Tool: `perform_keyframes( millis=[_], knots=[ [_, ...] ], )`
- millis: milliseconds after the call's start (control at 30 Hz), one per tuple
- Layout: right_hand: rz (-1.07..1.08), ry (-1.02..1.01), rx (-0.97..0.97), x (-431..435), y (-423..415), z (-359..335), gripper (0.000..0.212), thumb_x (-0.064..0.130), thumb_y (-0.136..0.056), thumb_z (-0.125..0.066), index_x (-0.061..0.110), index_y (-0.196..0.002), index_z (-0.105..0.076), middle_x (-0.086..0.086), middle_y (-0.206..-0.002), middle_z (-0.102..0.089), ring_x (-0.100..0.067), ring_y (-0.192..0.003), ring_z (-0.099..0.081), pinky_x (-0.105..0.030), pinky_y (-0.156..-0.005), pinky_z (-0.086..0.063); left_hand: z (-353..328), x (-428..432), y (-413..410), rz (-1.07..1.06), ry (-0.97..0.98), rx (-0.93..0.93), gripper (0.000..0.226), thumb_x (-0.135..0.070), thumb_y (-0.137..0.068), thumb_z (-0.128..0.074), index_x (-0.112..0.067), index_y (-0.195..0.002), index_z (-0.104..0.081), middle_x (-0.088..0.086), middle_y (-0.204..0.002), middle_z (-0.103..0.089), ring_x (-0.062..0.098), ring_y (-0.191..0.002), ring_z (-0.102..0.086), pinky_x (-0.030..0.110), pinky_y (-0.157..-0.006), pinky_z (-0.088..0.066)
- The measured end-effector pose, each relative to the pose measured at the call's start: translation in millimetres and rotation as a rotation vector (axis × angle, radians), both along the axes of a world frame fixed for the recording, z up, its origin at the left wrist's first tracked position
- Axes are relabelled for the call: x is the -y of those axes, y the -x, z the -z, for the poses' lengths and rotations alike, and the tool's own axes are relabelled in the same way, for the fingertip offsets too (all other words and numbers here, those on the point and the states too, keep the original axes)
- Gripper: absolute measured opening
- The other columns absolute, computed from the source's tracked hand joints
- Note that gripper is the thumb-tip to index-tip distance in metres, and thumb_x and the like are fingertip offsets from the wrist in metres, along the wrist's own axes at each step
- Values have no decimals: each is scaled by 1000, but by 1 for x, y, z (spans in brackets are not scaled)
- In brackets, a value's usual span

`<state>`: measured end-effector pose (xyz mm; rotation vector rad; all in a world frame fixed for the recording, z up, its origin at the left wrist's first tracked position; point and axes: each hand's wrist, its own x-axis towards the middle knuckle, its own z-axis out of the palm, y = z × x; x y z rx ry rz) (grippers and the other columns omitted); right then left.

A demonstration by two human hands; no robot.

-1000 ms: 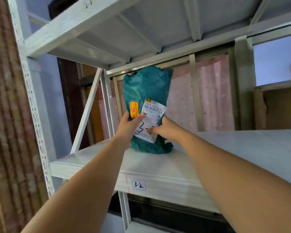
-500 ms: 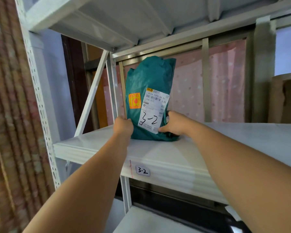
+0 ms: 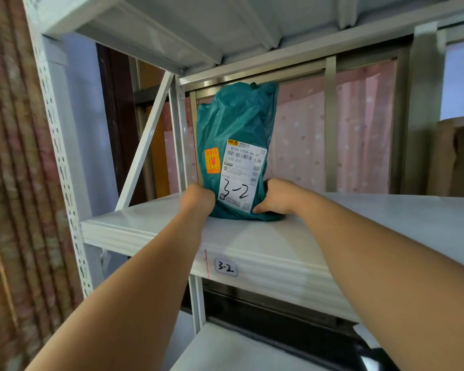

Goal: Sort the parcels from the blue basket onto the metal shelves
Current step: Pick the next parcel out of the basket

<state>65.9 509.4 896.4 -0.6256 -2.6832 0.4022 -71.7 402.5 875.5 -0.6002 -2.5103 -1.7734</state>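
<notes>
On the white metal shelf (image 3: 252, 236) at about chest height, a teal plastic parcel (image 3: 236, 119) stands upright near the left end, its base on the shelf surface and its top close under the upper shelf (image 3: 225, 22). Both bare arms reach up to it from the bottom of the view.

The left hand (image 3: 197, 199) is curled against the parcel's lower left edge. Its grip is closed on the bag, though the fingertips are hidden behind the back of the hand. The right hand (image 3: 277, 196) has its grip clamped on the lower right corner, with the thumb lying along the front near the base and the fingers wrapped out of sight behind.

A white shipping label (image 3: 241, 175) on the front carries a barcode and a large handwritten "3-2"; its small print is too fine to read. Just left of it is an orange sticker (image 3: 212, 160). A small tag (image 3: 225, 267) on the shelf's front edge also reads "3-2".

Behind the shelf hangs a pink curtain (image 3: 300, 135), partly covered by the parcel. A brown cardboard box (image 3: 456, 156) is cut off at the right edge. A perforated upright post (image 3: 56, 145) runs down the left. Only part of a lower shelf (image 3: 225, 349) shows between the arms.
</notes>
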Motion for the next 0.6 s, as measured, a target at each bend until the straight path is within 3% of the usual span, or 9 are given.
perform_keyframes(
  millis=[100, 200, 267, 400, 533, 600],
  knots=[
    [-34, -18, -35, 2, 1, -1, 66, 23, -76, -77, 12, -134, -48, -9, -129, -58, -28, -110, -57, -29, -91, -47, -1, -1, -2, -5, -122, 8, 36, -17, -97, -34, -4, -127, -49, 18, -120, -56, 35, -111, -54, 47, -95, -48],
    [-44, 28, -67, 0, 4, 0, 91, 21, -68, -82, 11, -143, -31, -8, -131, -54, -28, -112, -55, -35, -96, -47, -5, 0, -7, 24, -158, 19, 59, -49, -99, -19, -8, -132, -48, 16, -124, -57, 33, -115, -54, 47, -99, -44],
    [-42, 88, -84, -2, 4, 0, 101, 21, -65, -84, 12, -145, -23, -7, -130, -55, -26, -112, -55, -36, -97, -46, -5, 1, -10, 28, -146, 16, 71, -59, -96, -14, -10, -133, -47, 14, -125, -57, 32, -115, -53, 47, -101, -43],
    [-51, 227, -153, -6, 1, -2, 108, 25, -68, -85, 16, -149, -14, -2, -140, -48, -23, -123, -48, -27, -96, -39, -4, 1, -10, 15, -133, 18, 75, -63, -94, -12, -10, -138, -42, 14, -131, -53, 32, -119, -50, 47, -103, -40],
    [-40, 364, -322, -5, -3, -4, 104, 31, -71, -83, 17, -148, -15, -2, -145, -44, -24, -127, -45, -32, -97, -39, -3, 0, -8, 11, -135, 13, 73, -62, -95, -14, -10, -141, -37, 14, -134, -50, 31, -120, -48, 46, -102, -40],
    [-28, 394, -386, -3, -5, -5, 99, 35, -74, -80, 17, -148, -17, -2, -145, -44, -25, -128, -45, -30, -91, -38, -2, 0, -6, 15, -125, 2, 72, -60, -96, -15, -9, -140, -38, 13, -131, -51, 29, -117, -50, 41, -97, -42]
  ],
)
